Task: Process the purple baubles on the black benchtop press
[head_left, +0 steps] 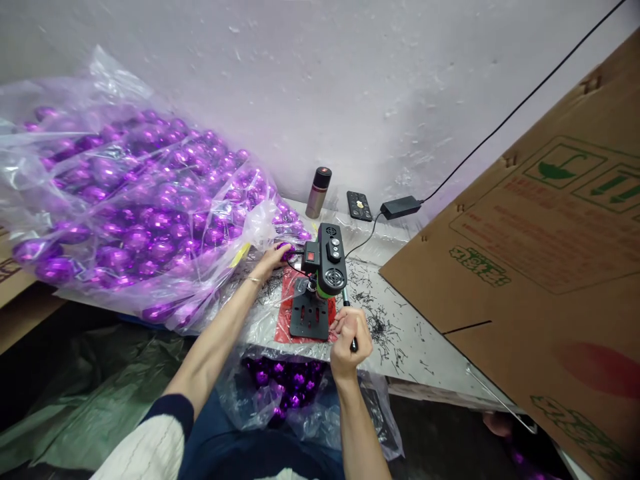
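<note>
- At the middle of the table (440, 363), toward its near edge, I see a small black machine (331, 257) standing upright, its slotted base plate (310, 325) set over a red sheet (281, 323)
- On the machine's left side, a red switch (311, 257) shows on a black housing
- Just beside that housing, the person's left hand (274, 261) has its fingers closed on a purple ball (287, 251), partly hidden by the fingers
- On the machine's right side, the right hand (351, 337) makes a fist around the black grip of a lever (346, 297), the grip's end poking out below
- Over the table's left end spreads a big clear bag (260, 223), bulging with shiny purple balls (165, 187), its narrowed end near the left hand
- Below the near edge, in front of the person, another clear bag (313, 420) hangs with more purple balls inside
- Along the far edge, by the white wall (300, 80), stand and lie a flask (319, 193), a phone (359, 206) and a black power adapter (401, 207), a cord (373, 235) running from the adapter toward the machine
- Around the machine, mostly to its right, thin dark bits (383, 327) litter the table
- Across the table's right end looms a cardboard box (525, 293) with green printing
</note>
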